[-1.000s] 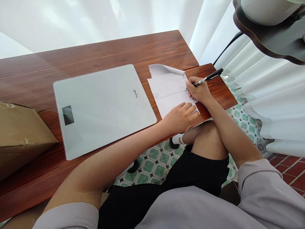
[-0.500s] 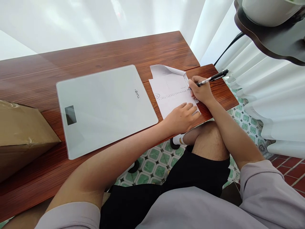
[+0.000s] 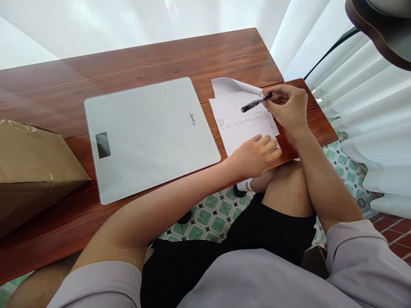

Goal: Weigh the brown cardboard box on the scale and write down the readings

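Between the fingertips of my right hand [image 3: 287,107] is a black and clear pen [image 3: 257,102], raised over the right side of the paper and pointing to the left. The white paper [image 3: 240,113] lies on the wooden table, its far edge curled up, with a row of small handwritten marks and a circled note at the left end. My left hand [image 3: 257,155] rests palm down on the near edge of the paper, fingers loosely bent and holding nothing. Part of the paper is hidden beneath it.
A white glass bathroom scale [image 3: 150,141] lies on the wooden table [image 3: 154,64], left of the paper. At the far left stands a cardboard box [image 3: 35,171]. White curtains [image 3: 382,124] hang behind and to the right. A dark wavy-edged stand [image 3: 375,30] juts in at upper right.
My right hand has lifted off the paper and turned the pen, which now points left instead of up to the right. My left hand stays on the paper. The view has shifted slightly.
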`<action>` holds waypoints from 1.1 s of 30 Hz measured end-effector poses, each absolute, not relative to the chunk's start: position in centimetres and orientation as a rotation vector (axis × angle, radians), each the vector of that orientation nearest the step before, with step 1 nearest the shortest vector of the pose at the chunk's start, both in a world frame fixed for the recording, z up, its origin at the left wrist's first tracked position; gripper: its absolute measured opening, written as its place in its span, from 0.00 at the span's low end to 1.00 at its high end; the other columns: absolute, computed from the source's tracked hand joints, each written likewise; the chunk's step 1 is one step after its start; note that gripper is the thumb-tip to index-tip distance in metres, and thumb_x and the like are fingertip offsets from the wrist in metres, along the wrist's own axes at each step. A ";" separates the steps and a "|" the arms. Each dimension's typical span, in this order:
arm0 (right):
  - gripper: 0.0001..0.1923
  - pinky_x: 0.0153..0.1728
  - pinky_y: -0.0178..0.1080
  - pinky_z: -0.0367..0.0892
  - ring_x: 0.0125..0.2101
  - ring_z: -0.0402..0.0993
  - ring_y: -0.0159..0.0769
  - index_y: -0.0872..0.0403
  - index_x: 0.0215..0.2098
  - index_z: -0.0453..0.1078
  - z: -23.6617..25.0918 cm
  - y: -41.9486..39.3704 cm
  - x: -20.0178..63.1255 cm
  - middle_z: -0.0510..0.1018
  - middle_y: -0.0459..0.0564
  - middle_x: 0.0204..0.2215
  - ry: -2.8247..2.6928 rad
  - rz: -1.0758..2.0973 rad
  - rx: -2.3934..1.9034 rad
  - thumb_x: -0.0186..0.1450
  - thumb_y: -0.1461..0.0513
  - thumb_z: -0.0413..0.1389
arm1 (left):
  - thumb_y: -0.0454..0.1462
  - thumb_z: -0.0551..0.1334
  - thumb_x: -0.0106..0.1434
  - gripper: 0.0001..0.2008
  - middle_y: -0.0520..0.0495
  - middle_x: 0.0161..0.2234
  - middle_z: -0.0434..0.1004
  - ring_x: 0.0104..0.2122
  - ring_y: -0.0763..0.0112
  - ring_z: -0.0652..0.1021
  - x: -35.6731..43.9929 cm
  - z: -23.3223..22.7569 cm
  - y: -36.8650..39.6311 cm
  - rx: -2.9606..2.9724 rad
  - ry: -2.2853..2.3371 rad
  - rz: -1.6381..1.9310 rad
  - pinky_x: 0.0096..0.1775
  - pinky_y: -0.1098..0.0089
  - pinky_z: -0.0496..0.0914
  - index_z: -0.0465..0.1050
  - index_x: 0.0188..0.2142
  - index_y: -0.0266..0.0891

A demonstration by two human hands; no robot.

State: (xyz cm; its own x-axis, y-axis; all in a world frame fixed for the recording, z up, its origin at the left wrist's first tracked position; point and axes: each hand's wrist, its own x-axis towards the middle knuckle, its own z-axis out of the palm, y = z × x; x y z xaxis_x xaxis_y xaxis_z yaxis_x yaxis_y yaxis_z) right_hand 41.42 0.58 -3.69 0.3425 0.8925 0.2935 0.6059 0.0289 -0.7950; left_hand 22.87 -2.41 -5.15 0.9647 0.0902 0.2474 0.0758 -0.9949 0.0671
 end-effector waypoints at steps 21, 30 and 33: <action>0.16 0.45 0.45 0.66 0.31 0.70 0.41 0.56 0.44 0.78 -3.8 2.2 38.4 0.75 0.48 0.27 -1.602 0.310 -1.983 0.60 0.71 0.57 | 0.39 0.54 0.75 0.15 0.35 0.48 0.76 0.46 0.54 0.75 23.4 -6.5 -2.4 3.029 0.101 0.601 0.43 0.58 0.64 0.75 0.50 0.32; 0.12 0.41 0.47 0.62 0.34 0.71 0.44 0.49 0.26 0.59 -4.8 2.8 39.0 0.75 0.52 0.30 -1.552 0.058 -1.790 0.67 0.67 0.46 | 0.28 0.50 0.73 0.14 0.39 0.41 0.78 0.40 0.60 0.76 23.3 -5.3 -2.7 3.200 -0.003 0.681 0.36 0.61 0.61 0.75 0.44 0.33; 0.12 0.40 0.47 0.62 0.32 0.69 0.44 0.49 0.26 0.59 -5.2 2.9 39.0 0.73 0.51 0.28 -1.578 0.051 -1.787 0.67 0.66 0.47 | 0.25 0.50 0.72 0.15 0.41 0.38 0.78 0.38 0.62 0.76 23.1 -4.7 -3.0 3.261 -0.017 0.740 0.35 0.62 0.61 0.75 0.42 0.33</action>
